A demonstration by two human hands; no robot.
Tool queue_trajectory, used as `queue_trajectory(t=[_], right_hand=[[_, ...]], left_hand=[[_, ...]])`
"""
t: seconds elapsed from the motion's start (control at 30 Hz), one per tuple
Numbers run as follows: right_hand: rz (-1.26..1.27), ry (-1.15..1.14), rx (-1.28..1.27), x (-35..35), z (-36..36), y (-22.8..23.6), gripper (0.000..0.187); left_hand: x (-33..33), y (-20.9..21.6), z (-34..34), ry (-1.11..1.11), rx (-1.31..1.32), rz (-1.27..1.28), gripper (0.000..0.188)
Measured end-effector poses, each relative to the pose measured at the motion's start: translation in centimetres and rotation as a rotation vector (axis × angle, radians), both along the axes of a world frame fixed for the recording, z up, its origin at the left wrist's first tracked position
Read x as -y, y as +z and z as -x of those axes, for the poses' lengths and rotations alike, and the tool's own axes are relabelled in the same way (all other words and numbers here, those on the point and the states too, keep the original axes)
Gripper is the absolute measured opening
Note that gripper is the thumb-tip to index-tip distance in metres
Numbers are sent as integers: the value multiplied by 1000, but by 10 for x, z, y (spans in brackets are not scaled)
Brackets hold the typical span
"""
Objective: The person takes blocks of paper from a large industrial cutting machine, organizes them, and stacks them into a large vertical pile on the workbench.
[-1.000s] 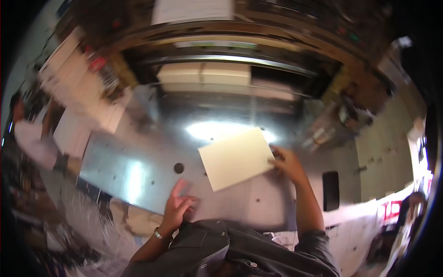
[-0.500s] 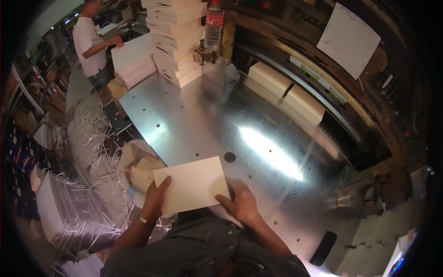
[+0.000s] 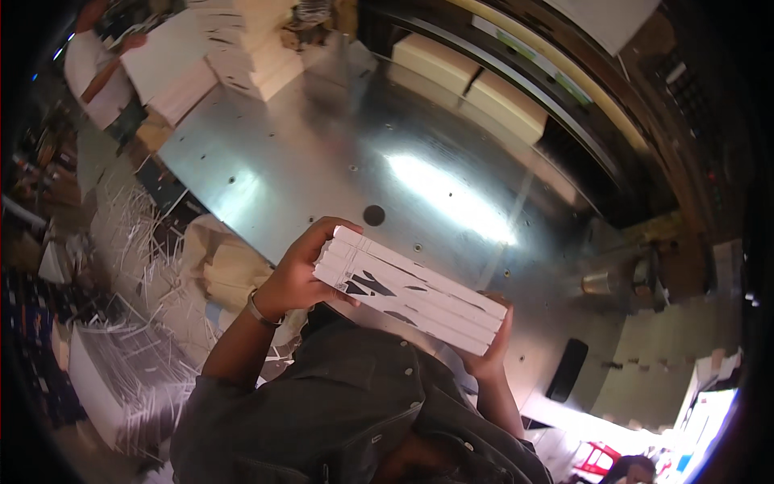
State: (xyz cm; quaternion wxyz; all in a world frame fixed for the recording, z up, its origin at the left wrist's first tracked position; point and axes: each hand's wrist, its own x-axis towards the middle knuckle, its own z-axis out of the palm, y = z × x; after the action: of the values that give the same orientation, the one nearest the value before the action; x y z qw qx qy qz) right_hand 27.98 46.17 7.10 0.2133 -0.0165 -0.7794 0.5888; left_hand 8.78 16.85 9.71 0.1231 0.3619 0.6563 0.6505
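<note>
Head view: your left hand and right hand are gripping a white paper stack by its ends, at the metal table's near side. The stack is partly hiding your right hand; the view's edge is cutting off the tall pile at far left.

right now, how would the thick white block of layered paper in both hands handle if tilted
The white block is likely stiff, showing no sag between the left hand and the right hand. It is probably heavy for its size, with tightly packed layers. Seams along its edge suggest sections might slip if gripped loosely.
</note>
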Motion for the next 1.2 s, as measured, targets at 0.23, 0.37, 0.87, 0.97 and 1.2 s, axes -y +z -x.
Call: queue_trajectory(t=[0.23, 0.37, 0.87, 0.97, 1.2], right_hand=[[-407, -180, 115, 13, -37, -17, 64], [-376, -224, 107, 6, -35, -12, 64], [-563, -54, 199, -44, 39, 114, 37], [-368, 64, 109, -35, 33, 133, 46], [-251, 456, 465, -25, 46, 112, 49]], left_hand=[[-26, -4, 14, -182, -54, 193, 94], [-40, 34, -1, -13, -243, 177, 93], [-56, 53, -54, -126, -951, 597, 53], [-55, 53, -55, -119, -945, 595, 50], [-53, 41, -56, -59, -978, 512, 41]])
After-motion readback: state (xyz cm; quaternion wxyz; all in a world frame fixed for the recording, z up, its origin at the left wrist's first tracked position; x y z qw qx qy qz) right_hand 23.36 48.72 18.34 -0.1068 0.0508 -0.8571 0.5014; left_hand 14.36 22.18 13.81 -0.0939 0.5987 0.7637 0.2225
